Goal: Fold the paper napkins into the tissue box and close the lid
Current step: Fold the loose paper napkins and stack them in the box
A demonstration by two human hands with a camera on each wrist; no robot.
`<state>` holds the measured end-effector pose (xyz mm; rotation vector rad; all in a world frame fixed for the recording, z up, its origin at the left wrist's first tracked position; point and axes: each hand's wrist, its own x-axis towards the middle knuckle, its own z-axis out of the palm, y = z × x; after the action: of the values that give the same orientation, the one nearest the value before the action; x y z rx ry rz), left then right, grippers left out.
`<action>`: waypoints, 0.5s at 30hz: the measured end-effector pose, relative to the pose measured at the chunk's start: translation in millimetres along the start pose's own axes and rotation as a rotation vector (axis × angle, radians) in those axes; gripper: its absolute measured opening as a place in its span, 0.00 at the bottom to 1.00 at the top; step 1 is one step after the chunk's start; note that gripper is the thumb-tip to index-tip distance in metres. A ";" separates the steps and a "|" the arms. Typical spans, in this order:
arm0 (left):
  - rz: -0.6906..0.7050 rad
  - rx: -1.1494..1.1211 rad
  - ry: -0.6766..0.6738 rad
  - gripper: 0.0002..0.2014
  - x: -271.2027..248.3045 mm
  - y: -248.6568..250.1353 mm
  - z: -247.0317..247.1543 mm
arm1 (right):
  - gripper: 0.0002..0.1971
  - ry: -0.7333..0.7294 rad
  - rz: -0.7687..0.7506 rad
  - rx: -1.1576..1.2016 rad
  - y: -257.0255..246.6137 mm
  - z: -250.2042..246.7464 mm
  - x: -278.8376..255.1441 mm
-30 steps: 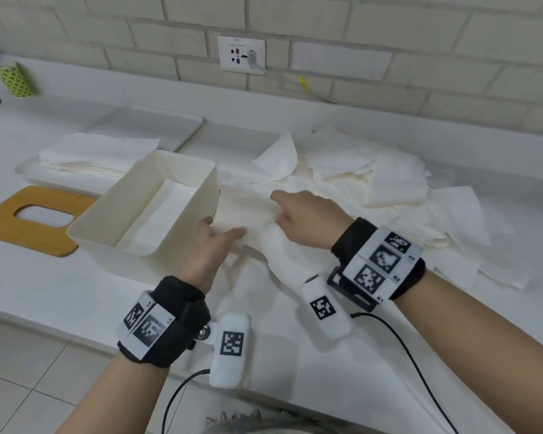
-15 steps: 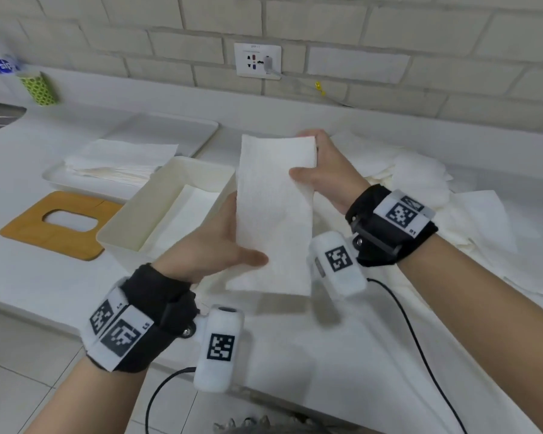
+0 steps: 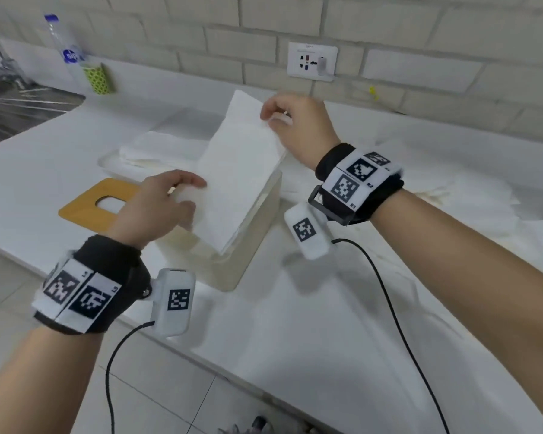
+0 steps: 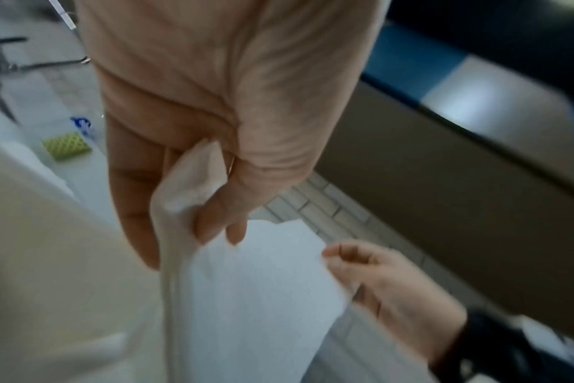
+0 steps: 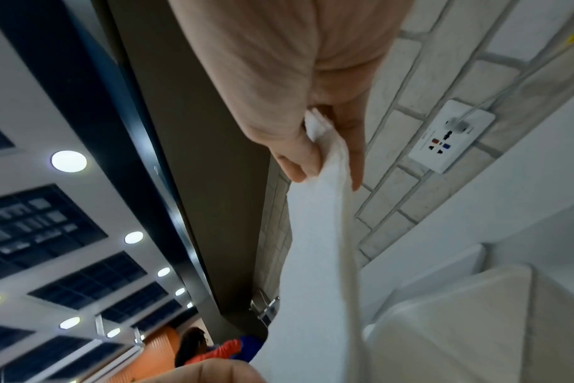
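Napkin (image 3: 242, 170) now over box (image 3: 251, 245), btwn fingers (image 3: 271, 112)

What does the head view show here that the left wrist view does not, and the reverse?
Only the head view shows the wooden lid lying on the counter, the wall socket and the loose napkin pile at right. Only the left wrist view shows, close up, the left hand's thumb and fingers pinching a napkin corner. Both show the folded napkin held by both hands, the right hand at its far end, and the green cup.
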<state>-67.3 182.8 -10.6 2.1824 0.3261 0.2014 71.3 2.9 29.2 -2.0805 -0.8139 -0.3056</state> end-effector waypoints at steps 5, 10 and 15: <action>-0.119 0.277 -0.198 0.23 10.3 -23.6 10.0 | 0.19 -0.231 0.098 -0.267 14.6 39.8 10.5; -0.157 0.597 -0.358 0.24 20.0 -27.4 17.2 | 0.18 -0.534 0.207 -0.446 22.9 64.2 10.5; -0.215 0.792 -0.493 0.24 25.2 -17.7 21.1 | 0.16 -0.725 0.279 -0.590 27.1 80.1 18.1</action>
<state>-40.7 184.3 -36.6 2.8317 0.3940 -0.6895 96.5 63.1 -27.5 -2.8831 -0.8880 0.4496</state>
